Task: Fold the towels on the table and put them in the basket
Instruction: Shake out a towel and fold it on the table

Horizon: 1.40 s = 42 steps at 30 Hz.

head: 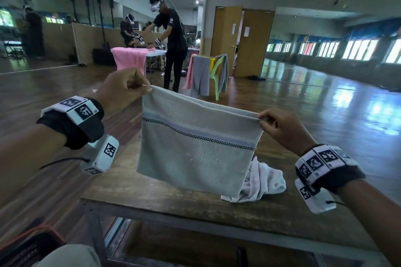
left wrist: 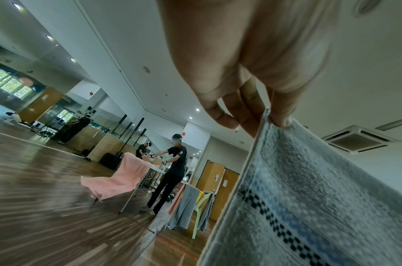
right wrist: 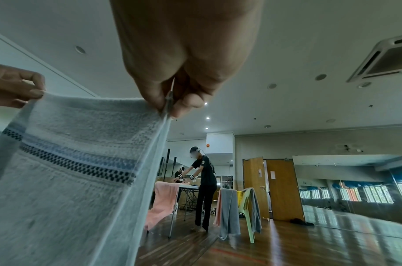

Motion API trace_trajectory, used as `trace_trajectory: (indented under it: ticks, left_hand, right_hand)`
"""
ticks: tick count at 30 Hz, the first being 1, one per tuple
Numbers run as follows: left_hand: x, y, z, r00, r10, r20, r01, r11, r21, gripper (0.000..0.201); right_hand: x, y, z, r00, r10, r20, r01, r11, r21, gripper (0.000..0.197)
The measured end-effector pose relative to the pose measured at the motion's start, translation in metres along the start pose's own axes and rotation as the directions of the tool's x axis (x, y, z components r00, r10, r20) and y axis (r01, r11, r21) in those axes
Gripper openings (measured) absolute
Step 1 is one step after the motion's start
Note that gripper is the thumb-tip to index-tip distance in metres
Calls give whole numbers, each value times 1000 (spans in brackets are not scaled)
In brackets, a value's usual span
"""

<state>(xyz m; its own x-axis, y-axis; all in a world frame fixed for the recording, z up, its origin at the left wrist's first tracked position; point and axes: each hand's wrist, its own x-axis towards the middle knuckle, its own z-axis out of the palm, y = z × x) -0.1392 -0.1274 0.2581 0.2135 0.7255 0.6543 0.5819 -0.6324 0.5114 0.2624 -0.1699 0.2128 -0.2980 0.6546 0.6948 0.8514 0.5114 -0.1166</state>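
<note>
A pale grey towel (head: pixel 195 145) with a blue band and a dark checked stripe hangs doubled over above the wooden table (head: pixel 173 208). My left hand (head: pixel 121 89) pinches its top left corner, and my right hand (head: pixel 280 125) pinches its top right corner. The left wrist view shows my left hand (left wrist: pixel 259 100) holding the towel (left wrist: pixel 309 198) edge between thumb and fingers. In the right wrist view my right hand (right wrist: pixel 179 97) pinches the towel (right wrist: pixel 70 162). A crumpled white towel (head: pixel 262 180) lies on the table behind it. A dark basket (head: pixel 26 245) with an orange rim sits at the lower left.
A person in black (head: pixel 171 34) works at a white folding table with a pink towel (head: pixel 130 56) across the room. A green plastic chair (head: pixel 217 71) draped with grey and pink towels stands on the wooden floor beyond my table. Wooden doors (head: pixel 245 39) are behind it.
</note>
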Motion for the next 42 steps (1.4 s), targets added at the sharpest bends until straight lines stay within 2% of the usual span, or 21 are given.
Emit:
trace_trajectory:
  ticks: [6, 12, 20, 24, 27, 30, 32, 34, 35, 37, 39, 42]
  left_hand:
    - [2, -5, 1, 1000, -14, 16, 14, 1000, -14, 20]
    - [-2, -8, 6, 998, -23, 57, 23, 1000, -7, 17]
    - [-12, -24, 19, 991, -86, 102, 87, 996, -7, 10]
    - [-18, -33, 27, 982, -98, 161, 119, 985, -122, 11]
    - [-26, -35, 29, 972, -105, 210, 147, 970, -196, 15]
    - [-35, -43, 28, 942, -126, 311, 197, 958, -210, 31]
    - [-40, -50, 26, 909, -145, 392, 204, 972, -113, 33]
    - [-42, -52, 28, 882, -131, 453, 74, 987, 142, 25]
    - [-40, -52, 31, 881, -112, 459, -24, 959, 281, 19]
    - [-32, -54, 40, 903, -86, 422, -116, 895, 431, 13]
    - [-22, -55, 49, 935, -83, 346, -103, 868, 485, 10]
    - [-2, -51, 55, 973, -68, 221, -38, 897, 441, 8]
  right_hand:
    - [-6, -1, 1, 999, 18, 28, -19, 999, 35, 7]
    - [-14, -1, 1, 988, 108, 114, -125, 981, 146, 15]
    - [-13, 1, -13, 958, 126, 257, -158, 981, 109, 12]
    - [-15, 4, -15, 911, 166, 378, -215, 973, 90, 19]
    - [-19, 2, -14, 848, 177, 500, -235, 971, 54, 18]
    - [-25, -1, -11, 777, 189, 601, -232, 973, -6, 11]
    - [-27, -2, -9, 741, 200, 641, -246, 969, -19, 8]
    - [-25, 0, -7, 738, 205, 642, -247, 969, -25, 9]
    - [-22, 2, -4, 748, 207, 631, -238, 971, -36, 10]
    - [-13, 6, 5, 769, 212, 603, -202, 976, -86, 8]
    - [-2, 11, 17, 788, 229, 572, -173, 973, -151, 5]
    - [17, 18, 25, 847, 260, 463, -220, 965, -140, 1]
